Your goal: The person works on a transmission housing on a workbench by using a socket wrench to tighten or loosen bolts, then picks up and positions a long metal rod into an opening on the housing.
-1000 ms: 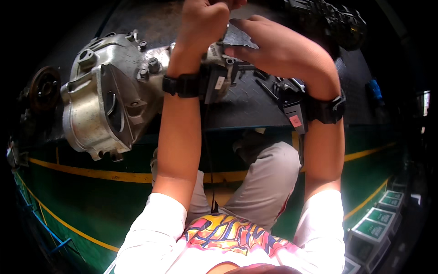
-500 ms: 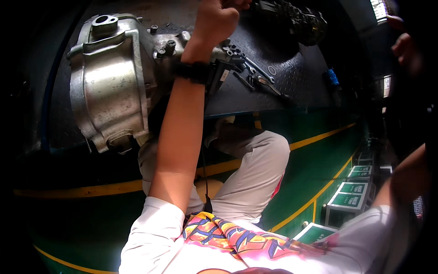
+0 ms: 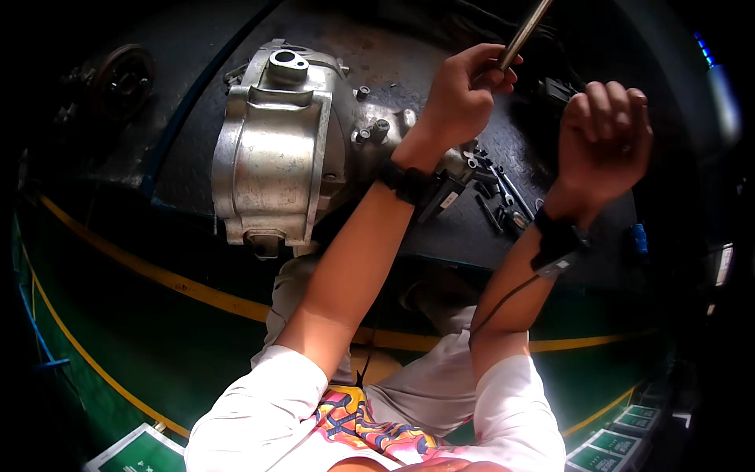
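My left hand [image 3: 462, 98] is closed around a slim metal rod [image 3: 525, 33], which slants up and out past the top edge. To its right my raised right hand [image 3: 604, 141] has its fingers curled in; what they hold, if anything, is hidden. Left of my left forearm lies a large cast metal gearbox housing [image 3: 275, 157], with a narrower part stretching toward my left wrist. Socket-head bolts [image 3: 381, 129] stand on that narrower part. Between my forearms, wrenches [image 3: 511, 191] and small loose parts lie on the dark bench top.
The dark workbench [image 3: 440, 245] ends just before my legs. A round metal disc part [image 3: 123, 82] is at the far left, a blue object [image 3: 638, 237] at the right. Green floor with yellow lines [image 3: 197, 293] runs below; green-topped boxes [image 3: 609, 448] stand lower right.
The view has swung, so the housing sits further right in it. My right hand has come over the bench from the far right. The rod in my left hand now shows.
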{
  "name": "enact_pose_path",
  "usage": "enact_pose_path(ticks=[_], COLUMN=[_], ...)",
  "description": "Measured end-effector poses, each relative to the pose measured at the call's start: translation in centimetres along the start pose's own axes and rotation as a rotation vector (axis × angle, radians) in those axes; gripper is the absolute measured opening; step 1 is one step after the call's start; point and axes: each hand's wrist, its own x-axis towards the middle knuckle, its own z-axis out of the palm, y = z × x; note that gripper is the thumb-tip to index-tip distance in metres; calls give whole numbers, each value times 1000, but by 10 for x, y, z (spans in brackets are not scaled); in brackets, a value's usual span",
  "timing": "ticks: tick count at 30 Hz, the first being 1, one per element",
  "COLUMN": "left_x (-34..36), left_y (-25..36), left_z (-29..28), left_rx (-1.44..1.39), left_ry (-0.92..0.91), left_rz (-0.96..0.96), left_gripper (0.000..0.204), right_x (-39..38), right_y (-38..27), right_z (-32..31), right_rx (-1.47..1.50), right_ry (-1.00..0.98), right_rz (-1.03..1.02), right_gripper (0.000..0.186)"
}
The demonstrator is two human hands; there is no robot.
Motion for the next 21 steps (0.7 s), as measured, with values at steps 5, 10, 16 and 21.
enact_pose_path(ticks=[5,10,16,21], left_x=[2,5,10,11], left_y=[14,0,11,7], left_z=[11,9,16,16], left_rx=[85,213,358,480], left_ry=[7,21,94,62], left_rz=[-44,-4,-16,20], left_gripper=[33,30,25,26], right_x=[-39,-31,-12,-13], right_y=[44,60,51,57], right_z=[-23,-32,-30,-25], right_rx=[-691,-889,-991,-1139], right_ry=[346,82,-1,79], right_rz=[-5,127,155,119], right_gripper=[28,36,34,28])
